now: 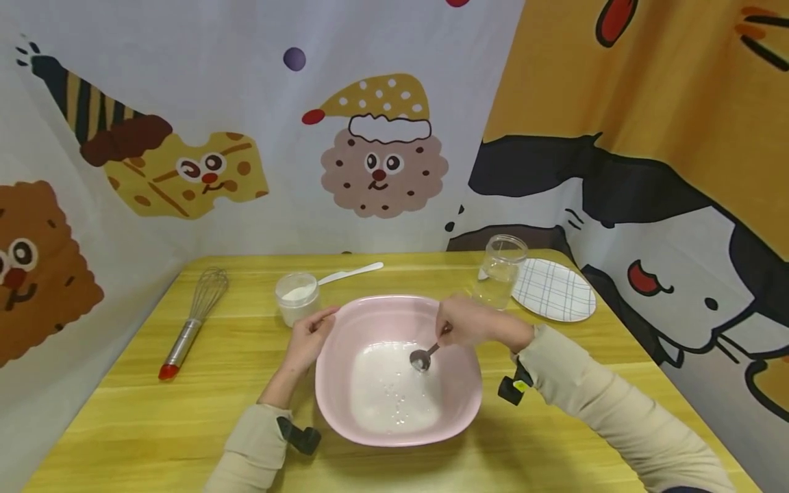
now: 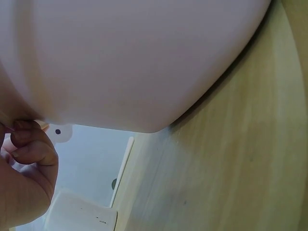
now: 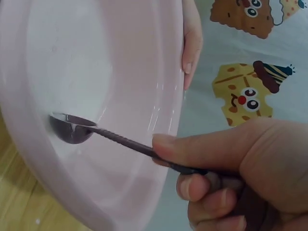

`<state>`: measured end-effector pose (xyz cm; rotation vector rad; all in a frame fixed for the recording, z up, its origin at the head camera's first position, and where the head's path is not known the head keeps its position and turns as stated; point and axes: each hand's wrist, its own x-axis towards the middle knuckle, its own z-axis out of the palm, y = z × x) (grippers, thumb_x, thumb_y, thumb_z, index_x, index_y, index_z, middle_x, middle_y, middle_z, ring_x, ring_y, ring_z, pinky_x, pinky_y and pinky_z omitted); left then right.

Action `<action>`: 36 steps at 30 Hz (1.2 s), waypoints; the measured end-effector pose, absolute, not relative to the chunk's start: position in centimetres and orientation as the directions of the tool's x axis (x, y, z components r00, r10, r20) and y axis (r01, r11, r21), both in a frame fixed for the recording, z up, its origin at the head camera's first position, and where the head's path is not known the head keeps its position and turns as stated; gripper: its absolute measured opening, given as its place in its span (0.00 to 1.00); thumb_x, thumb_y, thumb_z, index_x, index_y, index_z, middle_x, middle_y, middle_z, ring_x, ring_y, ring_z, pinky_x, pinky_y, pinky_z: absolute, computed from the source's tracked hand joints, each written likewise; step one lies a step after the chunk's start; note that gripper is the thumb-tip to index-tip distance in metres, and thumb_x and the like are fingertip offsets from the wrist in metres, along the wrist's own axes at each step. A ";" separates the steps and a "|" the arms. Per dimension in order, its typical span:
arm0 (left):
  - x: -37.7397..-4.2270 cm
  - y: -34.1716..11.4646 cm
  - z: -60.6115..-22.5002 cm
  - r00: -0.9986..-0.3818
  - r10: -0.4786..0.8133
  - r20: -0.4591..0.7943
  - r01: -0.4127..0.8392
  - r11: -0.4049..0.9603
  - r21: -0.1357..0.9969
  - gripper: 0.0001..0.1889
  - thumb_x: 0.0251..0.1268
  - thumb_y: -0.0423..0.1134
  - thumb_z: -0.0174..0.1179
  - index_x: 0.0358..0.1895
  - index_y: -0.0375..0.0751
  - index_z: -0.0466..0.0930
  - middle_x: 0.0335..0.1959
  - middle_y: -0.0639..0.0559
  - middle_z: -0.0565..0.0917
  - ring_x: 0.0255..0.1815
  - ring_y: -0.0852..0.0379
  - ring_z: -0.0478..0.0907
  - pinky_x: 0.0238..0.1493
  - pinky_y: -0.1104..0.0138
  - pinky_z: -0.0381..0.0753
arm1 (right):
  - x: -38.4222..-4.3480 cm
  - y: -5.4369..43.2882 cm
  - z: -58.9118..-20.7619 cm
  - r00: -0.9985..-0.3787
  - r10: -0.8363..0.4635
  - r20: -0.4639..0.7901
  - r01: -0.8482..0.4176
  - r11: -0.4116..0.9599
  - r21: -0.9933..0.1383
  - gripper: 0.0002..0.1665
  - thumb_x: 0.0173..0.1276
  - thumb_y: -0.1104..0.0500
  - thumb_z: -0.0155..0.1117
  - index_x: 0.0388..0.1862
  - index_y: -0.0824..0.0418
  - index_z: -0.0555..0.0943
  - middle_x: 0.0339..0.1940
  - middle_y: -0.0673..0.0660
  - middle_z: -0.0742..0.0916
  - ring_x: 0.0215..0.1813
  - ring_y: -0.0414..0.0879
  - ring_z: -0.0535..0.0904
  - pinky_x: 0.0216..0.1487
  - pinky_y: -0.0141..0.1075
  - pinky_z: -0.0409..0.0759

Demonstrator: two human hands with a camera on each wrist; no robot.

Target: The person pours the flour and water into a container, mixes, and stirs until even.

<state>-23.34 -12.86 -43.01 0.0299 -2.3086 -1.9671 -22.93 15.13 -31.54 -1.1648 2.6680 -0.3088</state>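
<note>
A pink plastic basin (image 1: pixel 333 404) holds a shallow pool of milky white liquid (image 1: pixel 382 387) with small bubbles on it. At its left rim, my left hand (image 1: pixel 305 344) grips the edge with curled fingers; the left wrist view shows those fingers (image 2: pixel 36 151) pinching it. My right hand (image 1: pixel 471 322) holds a dark measuring spoon (image 1: pixel 421 360) by its handle, over the right part of the basin. In the right wrist view the thumb presses along the handle, and the round spoon bowl (image 3: pixel 72 131) has white residue inside.
Behind the basin's left side stands a clear jar (image 1: pixel 298 311) of white powder, beside a white plastic spatula (image 1: pixel 351 272). A whisk (image 1: pixel 192 322) lies at the left. At the back right are a clear jar of liquid (image 1: pixel 498 274) and a checked plate (image 1: pixel 557 294).
</note>
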 end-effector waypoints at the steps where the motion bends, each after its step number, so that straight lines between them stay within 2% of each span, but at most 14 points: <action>1: -23.3 -12.9 -43.0 -0.994 -0.084 0.068 0.054 0.160 0.986 0.15 0.62 0.36 0.51 0.51 0.36 0.76 0.22 0.52 0.77 0.22 0.64 0.73 0.25 0.73 0.75 | -23.0 15.2 -31.5 -0.670 -0.734 -0.107 -0.693 0.671 -0.262 0.06 0.48 0.67 0.63 0.17 0.59 0.84 0.15 0.47 0.82 0.20 0.34 0.68 0.22 0.22 0.70; 5: -23.3 -12.9 -42.9 -0.994 -0.084 0.069 0.055 0.158 0.986 0.15 0.62 0.36 0.51 0.51 0.36 0.76 0.23 0.50 0.77 0.22 0.63 0.73 0.26 0.73 0.75 | -23.0 15.6 -31.1 -0.637 -0.752 -0.167 -0.704 0.656 -0.272 0.08 0.46 0.70 0.62 0.15 0.60 0.83 0.13 0.48 0.81 0.18 0.34 0.67 0.21 0.22 0.68; 10: -23.2 -12.9 -42.8 -0.994 -0.086 0.072 0.058 0.158 0.986 0.15 0.62 0.36 0.51 0.51 0.36 0.76 0.22 0.50 0.76 0.22 0.63 0.72 0.25 0.73 0.74 | -22.8 15.3 -31.0 -0.472 -0.825 -0.311 -0.700 0.565 -0.437 0.04 0.47 0.69 0.64 0.21 0.63 0.85 0.17 0.52 0.85 0.17 0.29 0.68 0.20 0.21 0.69; 13: -23.2 -12.9 -42.8 -0.994 -0.087 0.066 0.052 0.152 0.987 0.15 0.62 0.36 0.51 0.51 0.36 0.76 0.23 0.49 0.77 0.22 0.63 0.73 0.25 0.73 0.74 | -22.5 14.5 -32.2 -0.430 -0.848 -0.310 -0.647 0.529 -0.549 0.04 0.51 0.69 0.64 0.25 0.65 0.85 0.18 0.55 0.85 0.17 0.30 0.68 0.19 0.21 0.67; 16: -23.2 -12.9 -42.7 -0.994 -0.088 0.062 0.049 0.143 0.989 0.15 0.62 0.36 0.51 0.51 0.36 0.76 0.24 0.48 0.78 0.23 0.64 0.73 0.26 0.73 0.75 | -22.3 13.3 -33.9 -0.478 -0.847 -0.232 -0.622 0.513 -0.591 0.04 0.53 0.67 0.63 0.27 0.64 0.85 0.18 0.56 0.85 0.14 0.30 0.68 0.17 0.20 0.67; 18: -23.2 -12.9 -42.8 -0.994 -0.089 0.061 0.048 0.140 0.989 0.15 0.62 0.36 0.51 0.51 0.36 0.76 0.25 0.47 0.79 0.23 0.64 0.74 0.26 0.73 0.75 | -22.4 12.6 -34.9 -0.515 -0.845 -0.145 -0.655 0.497 -0.569 0.05 0.54 0.66 0.62 0.28 0.64 0.85 0.18 0.57 0.85 0.15 0.30 0.68 0.17 0.21 0.68; 21: -23.2 -12.9 -42.8 -0.994 -0.089 0.060 0.048 0.134 0.990 0.15 0.62 0.35 0.51 0.51 0.36 0.76 0.26 0.46 0.80 0.23 0.64 0.74 0.27 0.73 0.75 | -22.8 12.0 -35.4 -0.594 -0.804 0.011 -0.739 0.541 -0.400 0.04 0.54 0.65 0.63 0.25 0.61 0.85 0.18 0.54 0.85 0.18 0.30 0.68 0.21 0.21 0.69; 23: -23.2 -12.8 -42.8 -0.995 -0.087 0.057 0.045 0.137 0.989 0.15 0.62 0.35 0.51 0.51 0.36 0.76 0.26 0.45 0.80 0.23 0.64 0.74 0.27 0.73 0.75 | -23.1 12.2 -35.2 -0.650 -0.757 0.066 -0.738 0.609 -0.291 0.05 0.53 0.65 0.63 0.22 0.60 0.85 0.18 0.52 0.84 0.20 0.33 0.69 0.23 0.23 0.69; 25: -23.2 -12.8 -42.8 -0.995 -0.086 0.052 0.040 0.142 0.989 0.15 0.62 0.35 0.51 0.51 0.36 0.76 0.26 0.46 0.79 0.23 0.64 0.74 0.26 0.73 0.75 | -23.3 12.8 -34.4 -0.707 -0.705 0.058 -0.698 0.683 -0.216 0.05 0.52 0.65 0.64 0.20 0.59 0.84 0.18 0.50 0.84 0.21 0.35 0.70 0.24 0.23 0.69; 27: -23.2 -12.8 -42.8 -0.995 -0.083 0.046 0.034 0.139 0.990 0.15 0.62 0.36 0.51 0.51 0.36 0.75 0.24 0.48 0.78 0.23 0.64 0.73 0.26 0.74 0.74 | -23.4 13.5 -33.6 -0.732 -0.681 0.000 -0.668 0.718 -0.195 0.05 0.50 0.66 0.64 0.19 0.60 0.84 0.17 0.50 0.83 0.20 0.36 0.68 0.22 0.24 0.68; 30: -22.8 -12.8 -42.1 -0.996 -0.077 0.033 0.023 0.134 0.991 0.16 0.62 0.35 0.51 0.52 0.35 0.75 0.21 0.51 0.75 0.22 0.64 0.71 0.25 0.74 0.73 | -23.3 14.5 -32.2 -0.693 -0.713 -0.106 -0.677 0.695 -0.243 0.06 0.48 0.68 0.63 0.17 0.61 0.84 0.14 0.49 0.82 0.17 0.34 0.66 0.19 0.22 0.65; 33: -22.5 -12.7 -41.4 -0.997 -0.073 0.031 0.022 0.132 0.991 0.16 0.63 0.34 0.50 0.52 0.33 0.74 0.19 0.53 0.72 0.21 0.64 0.70 0.24 0.75 0.71 | -23.1 14.8 -31.7 -0.591 -0.778 -0.212 -0.683 0.622 -0.383 0.05 0.48 0.69 0.63 0.19 0.62 0.84 0.14 0.52 0.83 0.16 0.32 0.65 0.18 0.21 0.65; 36: -22.6 -12.8 -41.7 -0.997 -0.073 0.038 0.028 0.127 0.991 0.15 0.62 0.33 0.50 0.52 0.33 0.74 0.18 0.54 0.70 0.20 0.65 0.69 0.23 0.75 0.71 | -22.5 14.3 -32.5 -0.512 -0.814 -0.274 -0.617 0.571 -0.541 0.04 0.51 0.68 0.63 0.25 0.64 0.85 0.16 0.57 0.84 0.15 0.31 0.68 0.17 0.21 0.67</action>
